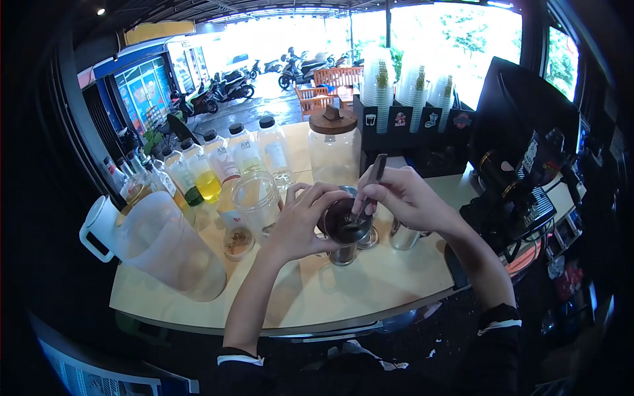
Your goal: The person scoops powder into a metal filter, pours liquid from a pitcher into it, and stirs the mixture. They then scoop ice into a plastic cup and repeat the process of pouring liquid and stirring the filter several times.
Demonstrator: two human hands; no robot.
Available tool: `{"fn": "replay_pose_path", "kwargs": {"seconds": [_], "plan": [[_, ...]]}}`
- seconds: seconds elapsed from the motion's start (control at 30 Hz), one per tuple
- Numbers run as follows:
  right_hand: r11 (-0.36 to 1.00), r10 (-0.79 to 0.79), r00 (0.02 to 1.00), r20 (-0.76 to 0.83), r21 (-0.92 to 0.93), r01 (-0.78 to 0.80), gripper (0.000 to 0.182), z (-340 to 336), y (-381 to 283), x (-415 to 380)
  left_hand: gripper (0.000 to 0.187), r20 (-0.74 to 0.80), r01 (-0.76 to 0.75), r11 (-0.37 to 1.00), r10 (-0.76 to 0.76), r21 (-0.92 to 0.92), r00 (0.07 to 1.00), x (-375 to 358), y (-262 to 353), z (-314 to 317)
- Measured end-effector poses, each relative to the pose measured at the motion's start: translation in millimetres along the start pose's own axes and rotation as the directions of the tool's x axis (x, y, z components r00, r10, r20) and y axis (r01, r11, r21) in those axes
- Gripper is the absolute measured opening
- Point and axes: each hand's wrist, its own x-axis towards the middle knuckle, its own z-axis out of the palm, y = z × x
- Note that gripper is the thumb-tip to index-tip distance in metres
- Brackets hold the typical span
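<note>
1. Counter edge [284, 317] lies lowest in the frame; both forearms reach over it.
2. Left hand [300, 221] wraps the dark cup [345, 228] at centre, steadying it.
3. Right hand [403, 198] pinches a spoon [371, 188], tip down in the cup, likely stirring.
4. Bottles [218, 162] line the upper left; white jug [158, 244] stands at left.

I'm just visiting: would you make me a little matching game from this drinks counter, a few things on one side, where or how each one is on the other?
Things:
1. white jug
2. glass jar with wooden lid
3. spoon
4. stacked plastic cups

Places or states:
A. held in the right hand
B. behind the counter's back edge
C. far left, near edge
D. upright behind both hands

Pairs: 1-C, 2-D, 3-A, 4-B
</note>
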Motion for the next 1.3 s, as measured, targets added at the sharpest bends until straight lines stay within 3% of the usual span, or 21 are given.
{"fn": "replay_pose_path", "kwargs": {"seconds": [0.03,0.1,0.2,0.3,0.37,0.5,0.57,0.7,0.87,1.03,1.17,1.3], "plan": [[0.999,0.011,1.0,-0.016,0.046,-0.01,0.019,-4,-2,2,0.08,-0.006,0.006,1.0,-0.006,0.017,1.0,1,0,0],[0.998,0.019,0.999,0.032,-0.053,-0.017,0.02,-6,0,3,0.079,-0.009,0.017,0.999,-0.016,0.033,1.0,4,0,0],[0.977,-0.036,0.971,0.235,-0.194,0.083,0.021,-2,3,6,0.077,0.028,0.005,0.999,-0.006,0.052,1.0,8,0,2],[0.993,0.001,0.983,0.184,-0.119,0.021,0.022,-14,-14,15,0.076,0.016,0.005,0.999,-0.006,0.032,1.0,12,-2,5],[0.982,-0.043,0.978,0.203,-0.17,0.078,0.022,-18,-12,21,0.078,0.041,0.045,0.997,-0.048,0.063,0.998,13,-1,4],[0.982,-0.038,0.933,0.358,-0.162,0.102,0.021,-20,-9,29,0.08,0.06,0.023,0.997,-0.028,0.079,0.998,15,-7,6],[0.991,-0.064,0.972,0.226,-0.098,0.087,0.02,-25,-7,30,0.08,0.037,0.044,0.998,-0.046,0.055,0.998,17,-1,1],[0.996,-0.064,0.954,0.293,-0.036,0.078,0.02,-15,7,28,0.082,0.01,0.033,0.998,-0.034,0.051,0.999,14,-1,2],[0.99,-0.025,0.992,0.127,0.14,0.007,0.024,-17,17,19,0.083,0.007,0.085,0.995,-0.085,-0.044,0.996,13,1,-1],[0.994,-0.032,0.999,0.043,0.102,0.028,0.023,-17,17,6,0.082,0.01,0.113,0.988,-0.113,-0.106,0.994,12,-2,1],[0.985,-0.001,1.0,0.03,0.175,-0.004,0.022,-12,21,0,0.081,-0.015,0.122,0.986,-0.125,-0.114,0.992,10,-4,5],[0.988,-0.061,0.996,-0.065,0.135,0.069,0.021,-11,28,-2,0.081,-0.023,0.142,0.975,-0.148,-0.17,0.989,10,-6,9]]}}
